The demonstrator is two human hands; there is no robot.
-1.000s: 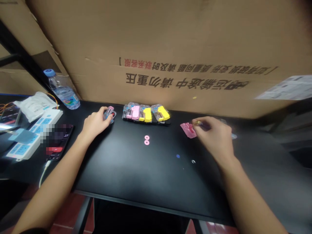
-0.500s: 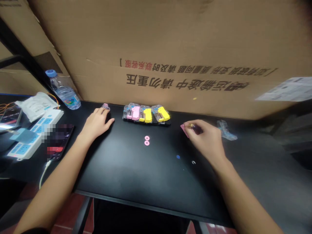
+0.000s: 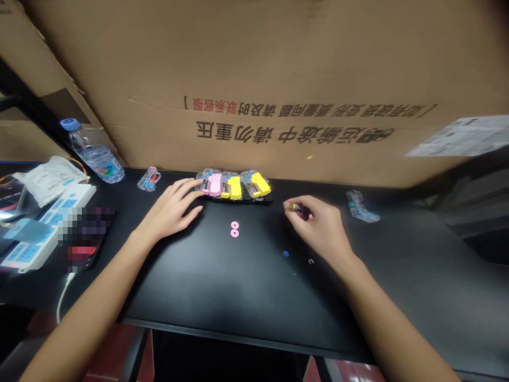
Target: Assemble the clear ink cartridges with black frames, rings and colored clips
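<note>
- left hand (image 3: 169, 213): fingers loosely spread, grasping nothing, fingertips at the left end of a row of clear plastic casings with pink and yellow parts (image 3: 234, 188); whether they touch, i cannot tell.
- that row lies at the back of the black counter (image 3: 238, 297).
- right hand (image 3: 324, 225): curled round a small amber-and-dark rod-shaped object (image 3: 295, 207), above the counter, right of the row.
- two flat pink rings (image 3: 234, 233) lie between the hands.
- a clear, blue-flecked plastic casing (image 3: 361, 208) lies beyond the right hand.
</note>
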